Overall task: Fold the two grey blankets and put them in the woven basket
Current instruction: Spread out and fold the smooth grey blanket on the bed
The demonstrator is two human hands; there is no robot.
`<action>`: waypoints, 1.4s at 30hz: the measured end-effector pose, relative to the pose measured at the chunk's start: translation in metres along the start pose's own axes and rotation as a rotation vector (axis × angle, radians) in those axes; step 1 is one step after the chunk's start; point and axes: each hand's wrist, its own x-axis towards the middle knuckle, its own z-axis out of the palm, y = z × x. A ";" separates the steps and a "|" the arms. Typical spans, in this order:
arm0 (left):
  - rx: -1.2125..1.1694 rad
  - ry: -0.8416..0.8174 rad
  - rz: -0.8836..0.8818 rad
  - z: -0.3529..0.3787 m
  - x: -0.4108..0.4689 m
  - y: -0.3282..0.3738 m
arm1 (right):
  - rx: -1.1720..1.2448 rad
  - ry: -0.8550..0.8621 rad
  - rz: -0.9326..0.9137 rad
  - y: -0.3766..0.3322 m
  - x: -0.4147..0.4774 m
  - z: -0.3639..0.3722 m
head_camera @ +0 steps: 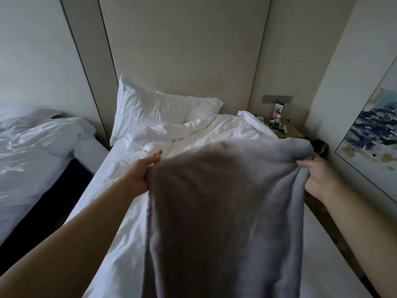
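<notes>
Grey blanket [225, 201] held up over white bed [126, 211], hanging btwn both hands. L hand [140, 173] pinches its left top edge, fingers stretched fwd; R hand [318, 179] clamped on bunched right corner. Pillow [154, 108] at headboard. Bottle [277, 122] on nightstand [289, 132], label too small to read.

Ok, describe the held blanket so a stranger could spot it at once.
Start at the nearer bed with the rumpled white duvet. Over it, the grey blanket hangs from the left hand and right hand. All other bedding in view is white; it alone is grey.
</notes>
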 end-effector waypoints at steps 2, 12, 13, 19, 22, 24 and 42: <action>0.173 0.023 -0.113 -0.009 0.004 -0.017 | -0.052 0.051 0.109 0.030 0.001 -0.010; 0.940 0.138 -0.728 -0.098 -0.025 -0.245 | -0.681 0.187 1.080 0.259 -0.103 -0.122; 1.109 0.122 -0.749 -0.107 -0.031 -0.264 | -0.715 0.145 1.172 0.272 -0.118 -0.130; 1.094 0.049 -0.956 -0.120 -0.043 -0.314 | -0.801 0.173 1.287 0.327 -0.144 -0.172; 0.862 0.261 -0.822 -0.121 -0.019 -0.325 | -0.662 0.282 1.220 0.342 -0.122 -0.170; 0.767 0.351 -0.667 -0.120 0.004 -0.331 | -0.646 0.364 1.126 0.354 -0.100 -0.171; 1.279 0.060 -0.288 -0.061 0.069 -0.379 | -1.442 0.563 1.033 0.370 -0.046 -0.175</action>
